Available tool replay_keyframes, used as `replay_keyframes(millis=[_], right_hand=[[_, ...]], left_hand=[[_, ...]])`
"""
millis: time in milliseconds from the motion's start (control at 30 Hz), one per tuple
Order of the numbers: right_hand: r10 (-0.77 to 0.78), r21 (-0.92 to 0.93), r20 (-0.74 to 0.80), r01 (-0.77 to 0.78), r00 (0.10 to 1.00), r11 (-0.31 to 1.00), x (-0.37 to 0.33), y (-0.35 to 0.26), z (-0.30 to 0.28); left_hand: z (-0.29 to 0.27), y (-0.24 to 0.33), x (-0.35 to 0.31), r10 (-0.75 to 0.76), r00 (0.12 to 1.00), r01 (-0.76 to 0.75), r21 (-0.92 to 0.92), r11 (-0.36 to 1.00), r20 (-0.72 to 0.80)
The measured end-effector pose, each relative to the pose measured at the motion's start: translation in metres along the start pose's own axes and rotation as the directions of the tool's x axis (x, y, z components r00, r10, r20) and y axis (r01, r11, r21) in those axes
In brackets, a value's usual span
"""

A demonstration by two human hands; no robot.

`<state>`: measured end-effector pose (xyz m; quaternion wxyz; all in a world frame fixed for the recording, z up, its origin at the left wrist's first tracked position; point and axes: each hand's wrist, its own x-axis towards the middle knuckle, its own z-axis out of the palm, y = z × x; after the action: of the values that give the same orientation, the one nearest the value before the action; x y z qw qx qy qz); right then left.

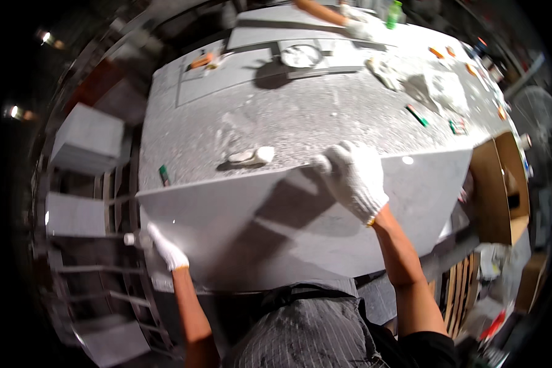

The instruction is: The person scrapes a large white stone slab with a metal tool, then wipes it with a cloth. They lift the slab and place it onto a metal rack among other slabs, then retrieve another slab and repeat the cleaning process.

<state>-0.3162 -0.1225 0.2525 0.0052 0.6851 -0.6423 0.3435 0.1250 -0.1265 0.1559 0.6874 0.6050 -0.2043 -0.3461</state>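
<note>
A large grey slab (pixel 227 245) with a smooth, glossy face stands tilted on its long edge along the near side of the worktable. My right hand (pixel 352 181), in a white knitted glove, is closed over the slab's upper edge right of its middle. My left hand (pixel 167 248), gloved the same way, is at the slab's left end; its fingers lie along that edge and their grip is partly hidden. Just beyond the upper edge lies a small crumpled white thing (pixel 251 156), possibly a cloth or glove. A dark shadow falls across the slab.
The speckled worktable (pixel 196 135) carries a white round dish (pixel 302 56), a plastic bag (pixel 444 92), and green sticks (pixel 417 115). Across it, another person's gloved hand (pixel 365 26) rests near a green bottle (pixel 394 15). A cardboard box (pixel 494 190) stands right, stacked panels (pixel 89 138) left.
</note>
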Motion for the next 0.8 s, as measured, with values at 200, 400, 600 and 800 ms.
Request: replay_keyframes(millis=[200, 400, 600, 800], right_hand=[[0.010, 0.060, 0.019, -0.011, 1.000, 0.998, -0.013, -0.006, -0.022], [-0.036, 0.114, -0.255, 0.067, 0.966, 0.991, -0.038, 0.012, -0.047], [0.458, 0.113, -0.606, -0.500, 0.650, 0.859, -0.131, 0.129, -0.078], [0.816, 0.492, -0.391, -0.653, 0.425, 0.576, -0.325, 0.346, -0.069]], left_hand=[[-0.007, 0.004, 0.001, 0.157, 0.987, -0.156, 0.043, 0.987, -0.028], [-0.024, 0.004, 0.012, 0.165, 0.984, -0.169, 0.062, 0.984, 0.069], [-0.049, -0.005, 0.027, 0.111, 0.993, -0.113, 0.041, 0.993, 0.045], [-0.004, 0.010, -0.005, 0.086, 0.994, -0.088, 0.032, 0.996, 0.060]])
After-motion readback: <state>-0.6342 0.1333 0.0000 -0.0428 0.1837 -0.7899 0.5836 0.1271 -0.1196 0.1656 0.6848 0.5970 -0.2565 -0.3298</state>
